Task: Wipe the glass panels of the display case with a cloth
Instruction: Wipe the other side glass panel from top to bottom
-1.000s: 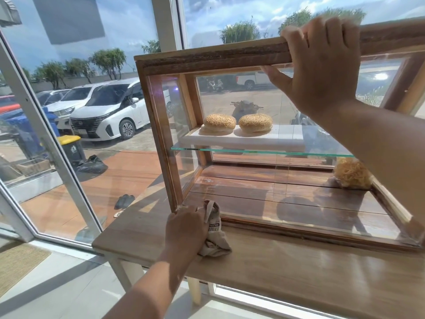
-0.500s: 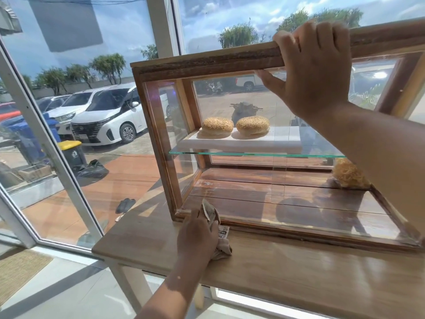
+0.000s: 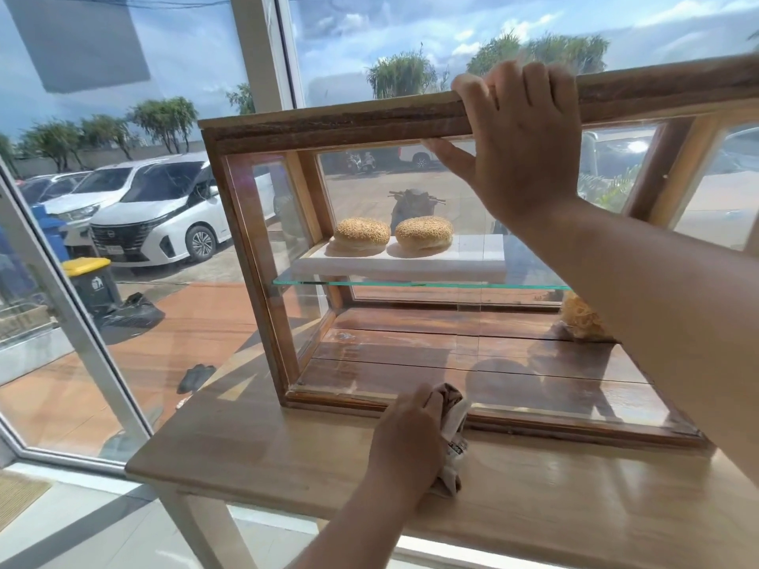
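A wooden display case with glass panels stands on a wooden table. My left hand presses a crumpled printed cloth against the bottom edge of the front glass panel, left of the middle. My right hand grips the case's top wooden rail, fingers over the top and thumb on the glass. Inside, two sesame buns lie on a white board on a glass shelf.
A pale lumpy pastry sits on the case floor at the right, partly behind my right arm. Large windows rise behind and left of the table, with parked cars outside. The table's left edge drops to a tiled floor.
My left hand has slid the cloth to the right along the bottom of the front glass. My right hand has stayed on the top rail.
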`<state>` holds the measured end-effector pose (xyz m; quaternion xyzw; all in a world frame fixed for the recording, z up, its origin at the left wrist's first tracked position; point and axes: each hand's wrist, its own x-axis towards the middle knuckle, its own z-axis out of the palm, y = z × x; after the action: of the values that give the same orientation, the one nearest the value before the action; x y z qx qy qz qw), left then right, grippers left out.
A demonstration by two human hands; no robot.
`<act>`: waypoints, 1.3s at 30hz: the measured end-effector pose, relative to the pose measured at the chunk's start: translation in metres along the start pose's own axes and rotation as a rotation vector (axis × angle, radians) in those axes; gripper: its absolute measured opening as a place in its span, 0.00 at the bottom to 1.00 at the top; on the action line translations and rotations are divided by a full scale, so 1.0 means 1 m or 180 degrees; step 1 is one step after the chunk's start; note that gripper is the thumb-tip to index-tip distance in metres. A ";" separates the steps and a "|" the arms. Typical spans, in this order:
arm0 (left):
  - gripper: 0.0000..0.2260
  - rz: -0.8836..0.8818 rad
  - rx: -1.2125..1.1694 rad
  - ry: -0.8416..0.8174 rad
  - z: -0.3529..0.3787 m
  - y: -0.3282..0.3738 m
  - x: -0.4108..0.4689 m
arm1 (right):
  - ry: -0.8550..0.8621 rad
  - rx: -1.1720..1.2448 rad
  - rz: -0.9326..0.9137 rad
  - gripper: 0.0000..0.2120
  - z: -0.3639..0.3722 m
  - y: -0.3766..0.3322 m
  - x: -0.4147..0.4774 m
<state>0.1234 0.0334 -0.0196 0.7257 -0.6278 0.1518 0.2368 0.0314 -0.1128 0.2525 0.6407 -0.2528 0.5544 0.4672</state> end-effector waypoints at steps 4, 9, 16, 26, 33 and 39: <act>0.20 0.0294 0.0197 0.0081 0.001 0.004 0.005 | 0.0053 -0.0067 -0.0005 0.26 -0.001 0.000 0.001; 0.26 0.0300 -0.0140 0.0559 -0.019 -0.001 0.023 | 0.0104 -0.0015 0.0006 0.25 0.000 -0.001 0.000; 0.13 0.0460 -0.0495 0.2215 -0.157 0.006 0.124 | -0.0014 0.0075 -0.0007 0.27 -0.002 0.000 0.000; 0.15 0.1442 0.0502 0.0537 -0.027 -0.065 0.014 | 0.0027 0.0012 0.0003 0.25 -0.001 0.000 -0.001; 0.20 0.1006 0.0104 0.1761 -0.138 -0.048 0.093 | 0.0025 0.0032 0.0011 0.26 0.000 0.000 -0.002; 0.11 0.0973 0.0071 0.2264 -0.180 -0.039 0.137 | 0.0005 0.0012 0.0024 0.26 -0.002 0.000 0.000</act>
<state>0.1985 0.0190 0.1970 0.5283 -0.6057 0.4345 0.4065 0.0308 -0.1114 0.2523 0.6402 -0.2538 0.5572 0.4641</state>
